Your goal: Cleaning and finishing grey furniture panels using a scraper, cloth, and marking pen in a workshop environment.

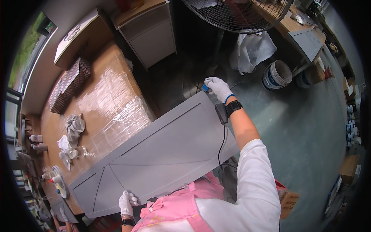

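Observation:
A long grey panel (162, 145) with a raised border and diagonal grooves lies slantwise in front of me. Its left part rests over the table, and its right end juts out past it. My left hand (127, 203), in a white glove, curls its fingers on the panel's near edge. At the far right corner, my right hand (220, 89), gloved in white with a blue cuff, pinches a small blue block (205, 87) against the panel's end. The block's exact kind is too small to make out. A black device with a cable hangs at my right wrist.
Clear film covers part of the brown table (104, 89), where crumpled rags (74, 127) and bottles (36, 138) lie. Beyond are a white cabinet (150, 40), a large fan (239, 15), a white bag (255, 50) and a bucket (277, 74). A cardboard box (289, 204) stands right.

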Tool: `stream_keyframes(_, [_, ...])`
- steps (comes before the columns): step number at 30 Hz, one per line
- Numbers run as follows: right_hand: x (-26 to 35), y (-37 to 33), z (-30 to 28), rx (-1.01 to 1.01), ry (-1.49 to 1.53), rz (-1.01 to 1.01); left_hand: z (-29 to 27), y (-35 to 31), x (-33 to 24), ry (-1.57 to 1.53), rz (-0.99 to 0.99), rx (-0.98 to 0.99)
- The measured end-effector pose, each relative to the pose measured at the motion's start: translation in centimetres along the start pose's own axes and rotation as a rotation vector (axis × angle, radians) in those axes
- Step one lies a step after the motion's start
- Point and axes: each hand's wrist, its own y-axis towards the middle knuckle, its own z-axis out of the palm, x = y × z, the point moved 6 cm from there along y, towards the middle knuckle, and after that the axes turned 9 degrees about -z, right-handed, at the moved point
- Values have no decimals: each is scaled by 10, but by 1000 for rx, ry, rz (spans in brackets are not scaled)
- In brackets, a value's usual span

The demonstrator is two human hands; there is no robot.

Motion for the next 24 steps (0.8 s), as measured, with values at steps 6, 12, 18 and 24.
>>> stream_keyframes(6, [-17, 15, -3, 19, 19, 31, 1, -1, -1, 7, -6, -14])
stream_keyframes(12, [-16, 9, 2, 58, 53, -11, 1, 0, 0, -9, -42, -14])
stream_keyframes(18, [-8, -2, -4, -79, -30, -58, 0, -1, 0, -28, -45, -11])
stream_keyframes(24, [9, -29, -8, -106, -321, -257, 1, 0, -1, -36, -36, 2])
